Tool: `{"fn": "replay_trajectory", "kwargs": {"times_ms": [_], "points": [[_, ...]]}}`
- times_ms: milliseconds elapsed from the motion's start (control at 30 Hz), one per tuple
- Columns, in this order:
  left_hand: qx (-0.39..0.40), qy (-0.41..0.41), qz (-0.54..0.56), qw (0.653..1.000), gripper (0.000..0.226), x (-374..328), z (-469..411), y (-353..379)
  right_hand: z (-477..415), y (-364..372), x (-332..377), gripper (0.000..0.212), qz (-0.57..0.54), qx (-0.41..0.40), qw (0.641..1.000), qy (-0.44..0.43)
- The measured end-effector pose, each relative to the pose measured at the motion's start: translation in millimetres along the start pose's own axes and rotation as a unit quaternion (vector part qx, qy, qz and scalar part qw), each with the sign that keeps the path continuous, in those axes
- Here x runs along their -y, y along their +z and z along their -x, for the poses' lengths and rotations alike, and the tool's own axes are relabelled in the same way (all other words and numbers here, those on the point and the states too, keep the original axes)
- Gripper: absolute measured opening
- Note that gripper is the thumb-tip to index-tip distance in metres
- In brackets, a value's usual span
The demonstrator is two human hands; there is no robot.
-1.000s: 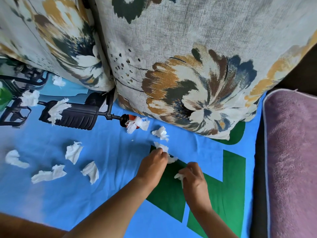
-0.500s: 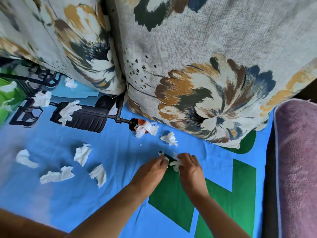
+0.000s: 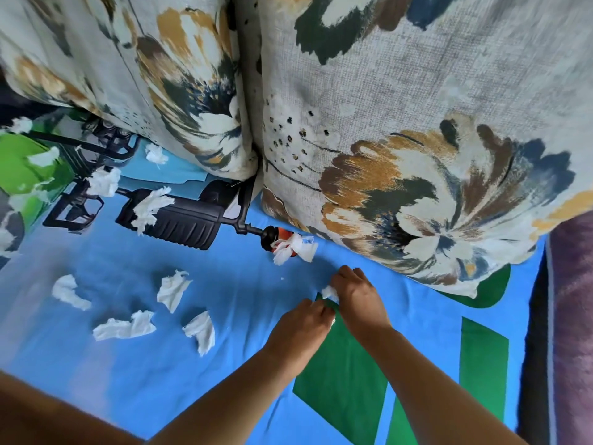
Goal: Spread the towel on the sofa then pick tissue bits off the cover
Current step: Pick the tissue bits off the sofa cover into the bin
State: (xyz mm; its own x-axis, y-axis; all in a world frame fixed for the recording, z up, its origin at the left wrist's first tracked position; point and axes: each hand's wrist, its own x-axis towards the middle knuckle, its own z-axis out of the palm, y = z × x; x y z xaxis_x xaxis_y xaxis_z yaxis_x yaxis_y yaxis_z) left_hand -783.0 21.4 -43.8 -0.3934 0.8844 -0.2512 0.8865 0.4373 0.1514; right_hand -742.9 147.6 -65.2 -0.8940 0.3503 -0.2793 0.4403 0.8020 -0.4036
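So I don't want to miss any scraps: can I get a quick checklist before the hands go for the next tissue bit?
1. Right hand has the bit it grabbed: ok, white tissue shows at its fingers.
2. Left hand free to pick: cannot tell, its fingers are curled next to the right hand and whatever they hold is hidden.
3. Nearest bit in plain view: ok, the tissue clump by the floral cushion lies uncovered.
4. Blue cover flat for picking: ok, no big folds.
5. Cover cleared: not ok, many bits remain on the left, such as one loose piece.
6. Bits under the cushions: cannot tell.
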Motion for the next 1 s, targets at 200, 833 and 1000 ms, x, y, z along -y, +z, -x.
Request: {"fn": "replay_trajectory", "kwargs": {"times_ms": [200,833,1000], "points": [[-0.117,-0.158,0.274,0.942,0.032,34.9,-6.1,-17.1,18.0,9.8,-5.9,0.014,-0.111,-0.065,0.989,0.07],[-0.216,-0.271,0.329,0.878,0.01,97.2,5.9,-34.9,23.2,11.1,-0.2,0.015,-0.151,-0.097,0.981,0.068],[-0.21,-0.313,0.341,0.861,0.015,91.9,71.3,-17.0,5.6,9.8,41.3,0.023,-0.096,-0.023,0.989,-0.11]]}}
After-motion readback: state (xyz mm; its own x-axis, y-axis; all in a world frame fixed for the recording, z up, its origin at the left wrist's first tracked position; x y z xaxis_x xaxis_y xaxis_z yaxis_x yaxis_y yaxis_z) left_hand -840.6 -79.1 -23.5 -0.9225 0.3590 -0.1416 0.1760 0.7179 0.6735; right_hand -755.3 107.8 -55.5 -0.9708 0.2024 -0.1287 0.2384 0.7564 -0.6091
